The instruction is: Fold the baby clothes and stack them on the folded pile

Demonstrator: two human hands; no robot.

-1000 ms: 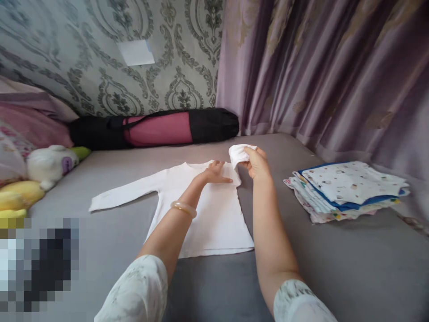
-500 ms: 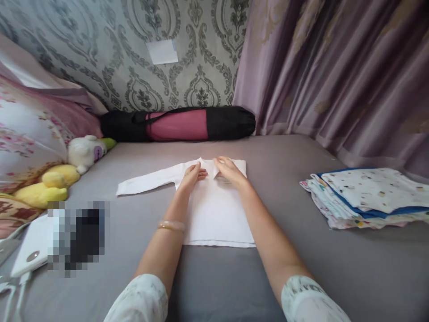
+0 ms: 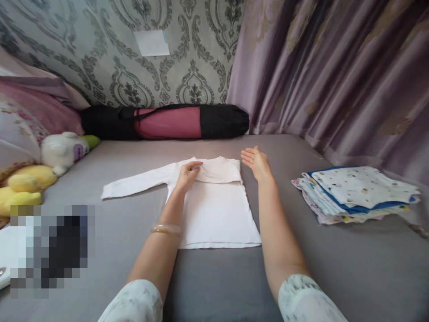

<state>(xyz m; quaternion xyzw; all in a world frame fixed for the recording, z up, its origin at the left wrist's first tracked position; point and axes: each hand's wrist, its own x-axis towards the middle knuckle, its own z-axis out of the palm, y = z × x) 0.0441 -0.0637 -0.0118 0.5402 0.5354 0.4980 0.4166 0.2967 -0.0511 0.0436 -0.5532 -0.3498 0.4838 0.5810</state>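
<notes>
A white long-sleeved shirt (image 3: 214,214) lies flat on the grey bed sheet, collar away from me. Its left sleeve stretches out to the left, while the right sleeve (image 3: 221,174) is folded across the chest. At the upper left of the chest, my left hand (image 3: 188,175) is closed on the shirt near the folded sleeve's end; its fingertips are partly hidden. My right hand (image 3: 257,164) is open, palm turned toward the shirt and fingers extended, just off its right shoulder and holding nothing.
A stack of folded clothes (image 3: 358,192) lies to the right. Against the wall rests a long black and pink bag (image 3: 167,123). Plush toys (image 3: 60,152) and a blurred-out object (image 3: 63,246) are on the left. Purple curtains (image 3: 318,71) hang at the right.
My right hand has let go of the sleeve and moved right, off the shirt, opening. The sleeve now lies flat across the chest. My left hand has closed near the sleeve's end.
</notes>
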